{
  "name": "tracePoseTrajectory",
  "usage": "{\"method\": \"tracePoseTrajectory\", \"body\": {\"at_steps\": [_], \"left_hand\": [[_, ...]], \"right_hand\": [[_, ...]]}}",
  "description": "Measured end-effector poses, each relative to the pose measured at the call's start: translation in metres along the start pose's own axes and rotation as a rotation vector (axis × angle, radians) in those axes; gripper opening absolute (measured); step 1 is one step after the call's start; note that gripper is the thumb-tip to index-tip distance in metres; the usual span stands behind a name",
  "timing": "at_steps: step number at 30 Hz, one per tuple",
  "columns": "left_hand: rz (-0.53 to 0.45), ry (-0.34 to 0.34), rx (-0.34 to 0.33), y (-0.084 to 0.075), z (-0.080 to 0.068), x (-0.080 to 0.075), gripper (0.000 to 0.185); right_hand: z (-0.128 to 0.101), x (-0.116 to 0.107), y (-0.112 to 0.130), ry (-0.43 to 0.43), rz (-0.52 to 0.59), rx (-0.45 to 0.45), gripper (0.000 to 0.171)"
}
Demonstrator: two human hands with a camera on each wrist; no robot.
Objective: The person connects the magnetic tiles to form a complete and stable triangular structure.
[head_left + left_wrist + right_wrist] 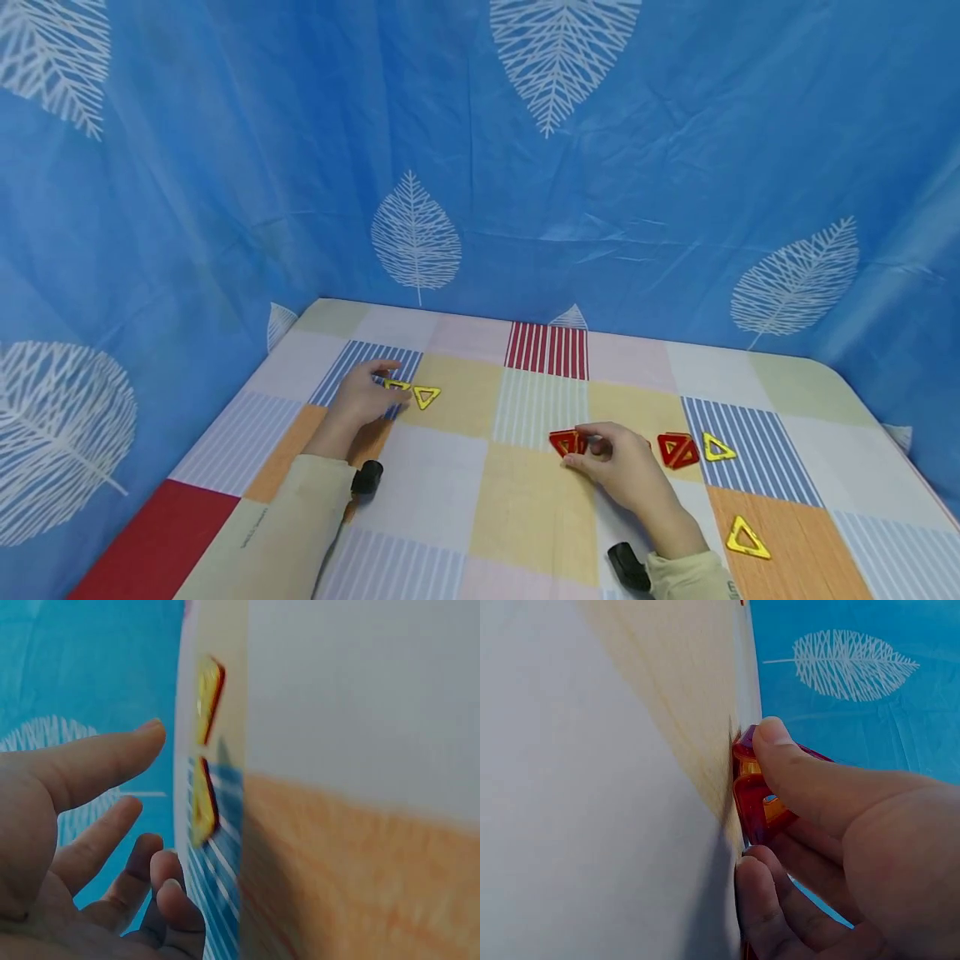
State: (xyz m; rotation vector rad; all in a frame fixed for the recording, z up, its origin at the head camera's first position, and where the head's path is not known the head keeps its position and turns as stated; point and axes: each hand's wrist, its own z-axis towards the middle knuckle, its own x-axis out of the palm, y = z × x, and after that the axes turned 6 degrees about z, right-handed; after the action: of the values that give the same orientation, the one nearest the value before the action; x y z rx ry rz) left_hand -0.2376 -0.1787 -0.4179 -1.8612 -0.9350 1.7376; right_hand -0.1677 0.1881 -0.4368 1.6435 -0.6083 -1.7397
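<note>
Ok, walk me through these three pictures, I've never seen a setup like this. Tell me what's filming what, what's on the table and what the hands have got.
No machine here: a person works with two bare hands, wearing three cameras. The wide picture comes from the head, looking down at a table with a checked cloth and a blue leaf-print curtain behind it. The other two come from the wrists, so the table looks tipped on its side.

Flat triangle pieces lie on the cloth. The left hand hovers open at two yellow triangles; whether it touches them is unclear. The right hand pinches a red triangle piece between thumb and fingers, seen close in its wrist view. Further right lie another red piece and two more yellow ones.
</note>
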Motion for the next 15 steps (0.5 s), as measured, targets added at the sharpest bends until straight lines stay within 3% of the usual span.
{"method": "tracePoseTrajectory", "body": {"at_steps": [7,15], "left_hand": [[0.015,0.051,-0.036,0.013,0.010,-0.006,0.062],[0.051,0.056,-0.083,0.019,0.013,-0.008,0.064]], "right_hand": [[-0.001,0.000,-0.002,0.005,-0.021,0.023,0.048],[0.000,0.001,-0.002,-0.001,-0.030,0.001,0.048]]}}
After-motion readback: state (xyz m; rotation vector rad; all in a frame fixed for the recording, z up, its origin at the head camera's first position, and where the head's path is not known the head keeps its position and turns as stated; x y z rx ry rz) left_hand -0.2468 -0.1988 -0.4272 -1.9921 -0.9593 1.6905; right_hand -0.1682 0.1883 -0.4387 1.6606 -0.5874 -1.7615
